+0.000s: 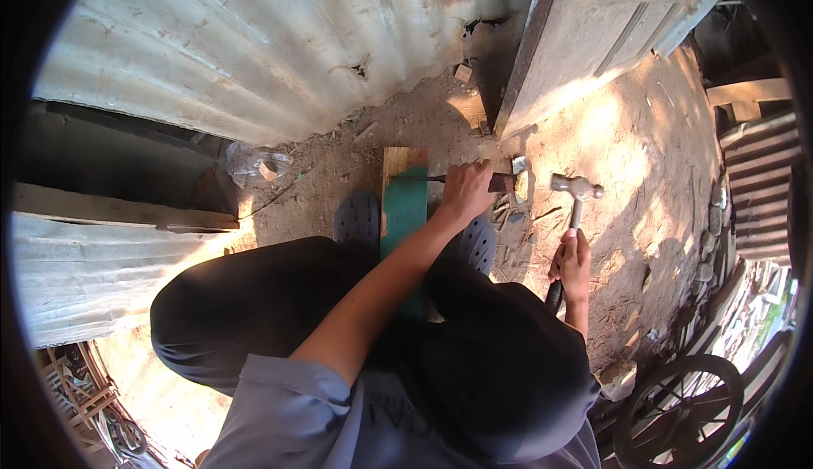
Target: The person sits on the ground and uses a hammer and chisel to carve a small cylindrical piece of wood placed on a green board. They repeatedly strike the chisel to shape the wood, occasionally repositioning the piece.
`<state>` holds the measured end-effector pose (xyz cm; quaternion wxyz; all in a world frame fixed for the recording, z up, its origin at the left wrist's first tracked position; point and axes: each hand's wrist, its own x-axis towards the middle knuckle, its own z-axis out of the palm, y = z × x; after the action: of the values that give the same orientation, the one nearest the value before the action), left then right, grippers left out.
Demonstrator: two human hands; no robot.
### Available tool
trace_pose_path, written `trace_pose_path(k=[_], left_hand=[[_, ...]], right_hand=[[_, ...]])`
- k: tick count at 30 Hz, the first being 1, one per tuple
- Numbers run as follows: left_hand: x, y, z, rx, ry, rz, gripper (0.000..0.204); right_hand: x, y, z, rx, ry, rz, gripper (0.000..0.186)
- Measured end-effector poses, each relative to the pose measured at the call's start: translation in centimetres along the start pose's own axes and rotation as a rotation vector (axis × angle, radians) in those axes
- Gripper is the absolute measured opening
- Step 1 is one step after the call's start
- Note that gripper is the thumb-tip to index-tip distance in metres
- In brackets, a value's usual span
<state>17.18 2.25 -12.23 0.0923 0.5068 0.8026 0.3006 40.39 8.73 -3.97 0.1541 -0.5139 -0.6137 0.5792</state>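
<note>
My left hand [467,191] is closed round a chisel [501,183], held nearly level across a wooden board [404,215]. The chisel's thin blade reaches left over the board, and its worn, pale butt end points right. Green covers most of the board's face; its far end is bare wood. Off to the right, my right hand [573,259] grips a ball-peen hammer [577,187] by its handle, whose black lower part sticks out below the fist. The hammer's head is level with the chisel's butt, a short gap apart. My legs hide the board's near end.
My clogs [475,242] stand on either side of the board on the dirt floor [610,143]. Corrugated metal sheeting [279,41] rises ahead, beside a wooden door [605,20]. Wood chips and a clear plastic bag [246,162] lie around. A spoked wheel [677,414] stands at lower right.
</note>
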Motion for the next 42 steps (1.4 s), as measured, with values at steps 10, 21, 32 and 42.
trace_pose_path(k=[10, 21, 32, 42], left_hand=[[-0.1, -0.8, -1.3, -0.012, -0.22, 0.031, 0.023], [-0.3, -1.3, -4.5, -0.173, -0.401, 0.154, 0.024], [-1.3, -0.8, -5.7, -0.201, -0.4, 0.166, 0.023], [-1.0, -1.2, -4.7, -0.211, -0.343, 0.153, 0.02]], right_hand=[[-0.2, -0.1, -1.6, 0.03, 0.044, -0.013, 0.032], [-0.8, 0.7, -1.0, 0.12, 0.143, -0.006, 0.032], [-0.5, -0.9, -0.3, 0.137, 0.13, -0.066, 0.032], [-2.1, -2.6, -0.2, 0.221, 0.194, -0.072, 0.028]])
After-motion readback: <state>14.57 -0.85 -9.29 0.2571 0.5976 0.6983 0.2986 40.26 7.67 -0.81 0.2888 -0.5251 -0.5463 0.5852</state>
